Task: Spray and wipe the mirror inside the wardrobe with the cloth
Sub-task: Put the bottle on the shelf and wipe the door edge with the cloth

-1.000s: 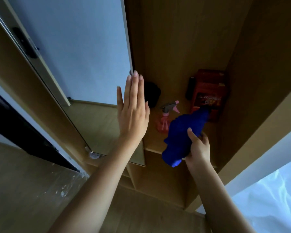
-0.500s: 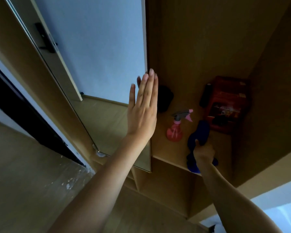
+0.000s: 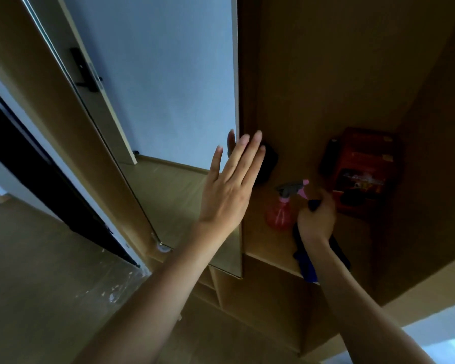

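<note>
Mirror (image 3: 168, 106): tall panel on the inner face of the wardrobe door, standing edge-on just left of the wooden shelf (image 3: 268, 243). It reflects a pale wall, a door with a dark handle and a strip of wood floor.

My left hand (image 3: 229, 190): raised in front of the mirror's right edge, fingers straight and slightly spread, palm toward the glass, holding nothing. I cannot tell whether the fingertips touch the edge or sit just off it.

My right hand (image 3: 317, 219): on the shelf, right of the mirror, fingers curled and bunched around the blue cloth (image 3: 309, 269). A dark fold of cloth pokes out above the knuckles; the rest trails back under my wrist and hangs over the shelf's front lip.

Spray bottle (image 3: 281, 212): pink, translucent body, grey head with pink trigger, standing upright on the shelf between the mirror edge and my right hand, just beside that hand. Whether hand and bottle touch is not clear.

Red box (image 3: 363, 172): at the back of the shelf, right of the bottle, against the wardrobe's side wall.

Black object (image 3: 267, 164): on the shelf next to the mirror edge, partly behind my left fingers; too dark to identify.
</note>
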`<action>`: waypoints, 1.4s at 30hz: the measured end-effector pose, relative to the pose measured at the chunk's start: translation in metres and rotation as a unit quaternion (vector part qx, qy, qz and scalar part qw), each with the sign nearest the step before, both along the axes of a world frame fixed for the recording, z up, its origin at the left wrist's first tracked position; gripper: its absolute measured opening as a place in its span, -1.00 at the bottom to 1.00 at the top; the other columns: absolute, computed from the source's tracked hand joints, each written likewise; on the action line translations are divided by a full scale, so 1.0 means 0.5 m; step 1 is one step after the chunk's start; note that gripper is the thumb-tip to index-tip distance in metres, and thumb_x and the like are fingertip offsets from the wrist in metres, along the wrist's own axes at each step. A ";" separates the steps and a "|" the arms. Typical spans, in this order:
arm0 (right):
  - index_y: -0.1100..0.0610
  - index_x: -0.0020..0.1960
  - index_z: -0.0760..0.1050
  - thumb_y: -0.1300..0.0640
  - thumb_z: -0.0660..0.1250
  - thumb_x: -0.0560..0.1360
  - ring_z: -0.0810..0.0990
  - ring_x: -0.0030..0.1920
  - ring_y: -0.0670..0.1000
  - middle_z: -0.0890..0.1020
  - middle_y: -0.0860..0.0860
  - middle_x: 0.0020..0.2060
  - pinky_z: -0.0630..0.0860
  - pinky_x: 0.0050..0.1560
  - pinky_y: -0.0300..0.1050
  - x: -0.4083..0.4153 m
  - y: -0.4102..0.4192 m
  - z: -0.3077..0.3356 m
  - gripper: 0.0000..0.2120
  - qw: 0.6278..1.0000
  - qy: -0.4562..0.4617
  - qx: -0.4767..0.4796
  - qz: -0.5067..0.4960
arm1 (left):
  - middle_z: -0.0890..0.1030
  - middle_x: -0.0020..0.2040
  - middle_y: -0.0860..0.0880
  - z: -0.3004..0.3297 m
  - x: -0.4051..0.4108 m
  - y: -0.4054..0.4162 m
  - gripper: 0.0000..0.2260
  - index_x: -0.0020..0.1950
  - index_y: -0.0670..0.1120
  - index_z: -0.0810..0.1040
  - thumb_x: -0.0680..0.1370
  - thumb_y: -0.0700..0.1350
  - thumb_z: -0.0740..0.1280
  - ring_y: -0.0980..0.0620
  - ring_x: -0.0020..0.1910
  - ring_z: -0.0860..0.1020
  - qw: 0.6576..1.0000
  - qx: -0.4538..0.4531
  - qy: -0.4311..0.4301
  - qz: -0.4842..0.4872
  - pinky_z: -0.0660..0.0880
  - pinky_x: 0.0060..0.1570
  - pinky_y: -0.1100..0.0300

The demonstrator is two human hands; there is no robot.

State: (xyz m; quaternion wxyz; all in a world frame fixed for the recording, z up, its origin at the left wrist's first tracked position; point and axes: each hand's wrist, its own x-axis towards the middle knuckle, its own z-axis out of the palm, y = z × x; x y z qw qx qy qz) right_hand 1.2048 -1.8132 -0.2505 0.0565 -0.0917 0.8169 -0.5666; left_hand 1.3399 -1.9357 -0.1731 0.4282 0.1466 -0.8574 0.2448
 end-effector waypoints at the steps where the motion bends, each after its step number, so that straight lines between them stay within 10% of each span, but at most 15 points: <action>1: 0.08 0.40 0.38 0.27 0.27 0.56 0.51 0.17 -0.08 0.49 0.02 0.27 0.44 0.03 -0.31 0.014 -0.014 0.055 -0.59 0.997 0.013 -0.071 0.002 | 0.05 0.56 -0.09 -0.004 0.005 0.001 -0.31 0.56 -0.11 0.09 0.51 -0.29 0.35 -0.06 0.56 -0.04 1.000 0.008 0.001 -0.006 -0.14 0.52 -0.04; 8: 0.08 0.52 0.25 0.05 0.22 0.64 0.30 0.44 -0.18 0.35 -0.06 0.47 0.33 0.41 -0.25 0.125 -0.087 0.389 -0.53 0.891 0.256 -0.315 0.203 | -0.05 0.57 -0.10 -0.018 0.025 0.004 -0.38 0.56 -0.19 -0.04 0.61 -0.07 0.20 -0.05 0.56 -0.09 0.999 -0.014 -0.040 0.021 -0.04 0.52 -0.04; 12: 0.31 0.55 0.10 0.22 0.28 0.61 0.16 0.55 0.05 0.20 0.17 0.54 0.18 0.53 -0.06 0.168 -0.115 0.453 -0.40 0.840 0.371 -0.276 0.286 | 0.46 0.38 -0.18 0.002 0.022 -0.001 -0.56 0.39 -0.26 0.38 0.61 -0.01 0.12 -0.12 0.46 0.28 0.999 0.004 -0.032 0.031 0.00 0.51 -0.01; 21: 0.38 0.50 0.18 0.34 0.24 0.60 0.22 0.51 0.11 0.27 0.24 0.49 0.17 0.39 -0.43 0.193 -0.131 0.447 -0.49 0.838 0.406 -0.281 0.234 | 0.62 0.19 -0.16 0.003 0.039 0.016 -0.63 0.14 -0.21 0.63 0.41 -0.05 0.50 -0.12 0.30 0.51 0.998 -0.010 -0.029 0.062 0.34 0.35 -0.06; 42: 0.41 0.46 0.24 0.50 0.18 0.55 0.26 0.48 0.07 0.32 0.29 0.46 0.24 0.42 -0.33 0.314 -0.157 0.427 -0.52 0.819 0.463 -0.286 0.181 | 0.67 0.06 -0.20 -0.003 0.175 0.015 -0.67 0.00 -0.25 0.67 0.35 -0.07 0.54 -0.16 0.15 0.61 0.999 -0.011 0.004 0.038 0.38 0.28 -0.08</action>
